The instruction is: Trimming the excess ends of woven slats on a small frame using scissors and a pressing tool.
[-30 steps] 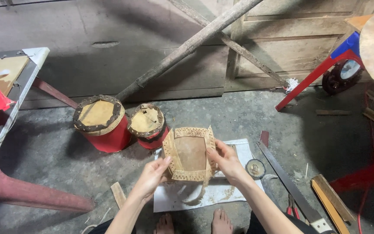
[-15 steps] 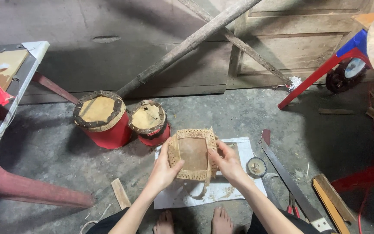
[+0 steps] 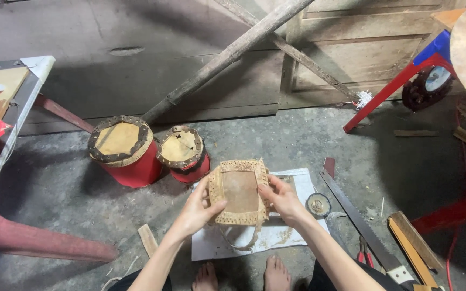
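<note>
Both hands grip a square piece of drum hide (image 3: 239, 192) with a punched border: the left hand (image 3: 198, 207) pinches its nine o'clock edge, the right hand (image 3: 280, 196) its three o'clock edge. It hangs above a white sheet (image 3: 276, 237) on the floor, two red drums (image 3: 128, 151) at ten o'clock.

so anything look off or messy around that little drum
Mostly the litter: pale shavings lie scattered on the white sheet under the small drum that both hands hold. Its laced skin edge looks ragged, and a loose strip dangles below it.
</note>
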